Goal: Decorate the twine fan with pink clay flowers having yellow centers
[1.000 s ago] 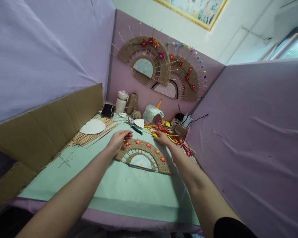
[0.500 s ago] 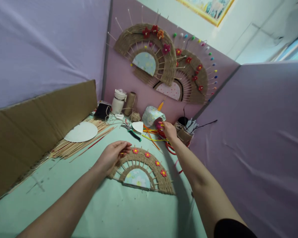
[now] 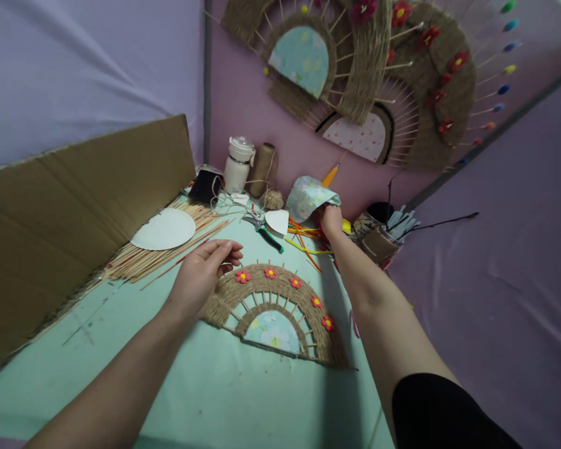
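A half-round fan woven from brown twine [image 3: 224,299] lies on the pale green table, with several red, yellow-centred flowers [image 3: 295,282] along its arc and a floral half-disc [image 3: 273,332] at its centre. Over the fan's upper left, my left hand [image 3: 206,268] is closed, thumb against curled fingers; whatever they may pinch is too small to make out. At the back, my right hand [image 3: 331,221] reaches to the mouth of a light blue floral cloth pouch [image 3: 303,196]. Its fingers are hidden there. Green-handled pliers [image 3: 267,237] and a white paper piece [image 3: 277,221] lie between the hands.
Thin sticks [image 3: 135,262] under a white oval [image 3: 164,229] lie along a cardboard wall [image 3: 84,187]. Behind stand a white jar [image 3: 238,168] and a twine spool [image 3: 262,168]. Coloured strips [image 3: 303,240] and a pen holder [image 3: 381,240] are right. Finished fans [image 3: 374,62] hang on the back panel.
My right hand has moved from the coloured strips back to the floral pouch, its fingers passing out of sight. My left hand stays by the fan's left side. The view has shifted closer.
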Demonstrator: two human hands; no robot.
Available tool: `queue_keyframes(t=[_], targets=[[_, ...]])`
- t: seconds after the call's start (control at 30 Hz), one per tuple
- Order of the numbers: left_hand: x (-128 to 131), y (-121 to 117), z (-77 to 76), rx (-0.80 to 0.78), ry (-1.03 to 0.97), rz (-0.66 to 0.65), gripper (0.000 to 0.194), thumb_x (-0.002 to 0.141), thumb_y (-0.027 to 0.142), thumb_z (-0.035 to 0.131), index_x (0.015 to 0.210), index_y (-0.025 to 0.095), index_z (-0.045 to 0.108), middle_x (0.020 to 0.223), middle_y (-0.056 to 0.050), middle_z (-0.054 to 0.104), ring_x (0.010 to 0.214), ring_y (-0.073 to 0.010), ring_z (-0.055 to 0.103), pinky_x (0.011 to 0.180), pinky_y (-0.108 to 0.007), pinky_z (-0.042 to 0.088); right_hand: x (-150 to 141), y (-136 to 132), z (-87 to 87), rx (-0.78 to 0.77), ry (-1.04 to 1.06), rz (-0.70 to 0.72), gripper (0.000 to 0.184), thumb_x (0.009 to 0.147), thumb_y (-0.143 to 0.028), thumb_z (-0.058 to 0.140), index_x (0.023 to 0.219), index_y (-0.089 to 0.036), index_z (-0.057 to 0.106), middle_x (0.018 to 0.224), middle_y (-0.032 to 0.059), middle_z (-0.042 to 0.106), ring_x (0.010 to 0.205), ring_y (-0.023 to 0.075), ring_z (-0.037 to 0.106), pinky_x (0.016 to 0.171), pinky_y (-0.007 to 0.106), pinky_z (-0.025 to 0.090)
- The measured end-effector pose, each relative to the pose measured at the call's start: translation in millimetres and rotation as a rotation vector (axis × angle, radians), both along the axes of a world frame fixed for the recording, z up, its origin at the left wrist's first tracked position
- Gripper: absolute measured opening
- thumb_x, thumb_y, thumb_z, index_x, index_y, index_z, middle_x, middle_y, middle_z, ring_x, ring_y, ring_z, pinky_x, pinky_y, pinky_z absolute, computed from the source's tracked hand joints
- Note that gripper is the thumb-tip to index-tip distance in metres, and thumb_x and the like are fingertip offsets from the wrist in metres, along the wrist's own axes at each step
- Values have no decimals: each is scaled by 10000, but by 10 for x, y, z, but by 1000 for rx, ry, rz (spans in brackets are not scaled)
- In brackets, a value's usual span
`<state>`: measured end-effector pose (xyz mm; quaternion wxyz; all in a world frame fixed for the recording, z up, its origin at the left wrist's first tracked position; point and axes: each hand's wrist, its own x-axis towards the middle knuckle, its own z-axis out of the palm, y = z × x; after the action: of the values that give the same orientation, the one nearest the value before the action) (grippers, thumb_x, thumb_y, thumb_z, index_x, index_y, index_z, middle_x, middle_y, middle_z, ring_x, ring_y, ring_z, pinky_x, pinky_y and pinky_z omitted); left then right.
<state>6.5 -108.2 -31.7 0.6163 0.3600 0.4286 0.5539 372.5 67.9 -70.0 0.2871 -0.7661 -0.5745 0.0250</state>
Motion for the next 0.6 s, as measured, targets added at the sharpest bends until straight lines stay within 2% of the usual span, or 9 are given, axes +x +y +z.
queue_keyframes(t=[0.1,0.2,0.3,0.37,0.43,0.53,0.6], targets=[[-11,9,-18,11,-8,-2,181,727,336,699,741,155,702,763,-56,655,698,-149,585,663,-280,463,-24,-20,4,-63,-89,-8,347,925,-341,597,1223,-165,568,1240,95,587,1054,228,612,882,441,526],[-47,25,-18,10,2,-21,189,723,338,699,753,151,707,762,-51,662,698,-135,587,643,-250,446,-59,-137,77,-113,-139,39,327,908,-320,623,1189,-154,593,1228,95,605,1076,235,609,916,456,507],[-90,48,-10,2,37,-47,226,711,366,713,789,154,706,781,-45,670,710,-125,594,636,-231,435,-112,-384,217,-99,-165,63,354,841,-206,671,1175,-97,624,1273,164,605,1202,293,548,1020,436,424],[-111,68,-17,5,89,-45,258,703,388,716,826,160,703,803,-42,676,726,-123,601,637,-224,427,-167,-618,332,-79,-167,55,363,842,-165,624,1192,-72,628,1296,199,598,1240,319,523,1043,418,389],[-121,88,-34,24,167,-43,291,699,409,709,862,167,695,838,-43,685,763,-133,615,653,-229,429,-243,-899,449,-84,-153,52,340,862,-190,582,1175,-76,649,1253,204,631,1196,328,562,1018,423,401],[-130,119,-71,96,349,-61,315,697,412,690,903,173,684,898,-47,697,851,-167,628,716,-262,451,-384,-1403,589,-134,-106,100,331,843,-272,624,1129,-117,686,1159,162,693,1097,308,625,952,390,444],[-148,143,-100,163,524,-75,308,700,397,677,912,173,684,922,-48,703,888,-192,627,755,-288,465,-487,-1789,619,-178,-61,151,315,819,-299,664,1097,-156,705,1137,117,712,1067,274,642,929,347,456]])
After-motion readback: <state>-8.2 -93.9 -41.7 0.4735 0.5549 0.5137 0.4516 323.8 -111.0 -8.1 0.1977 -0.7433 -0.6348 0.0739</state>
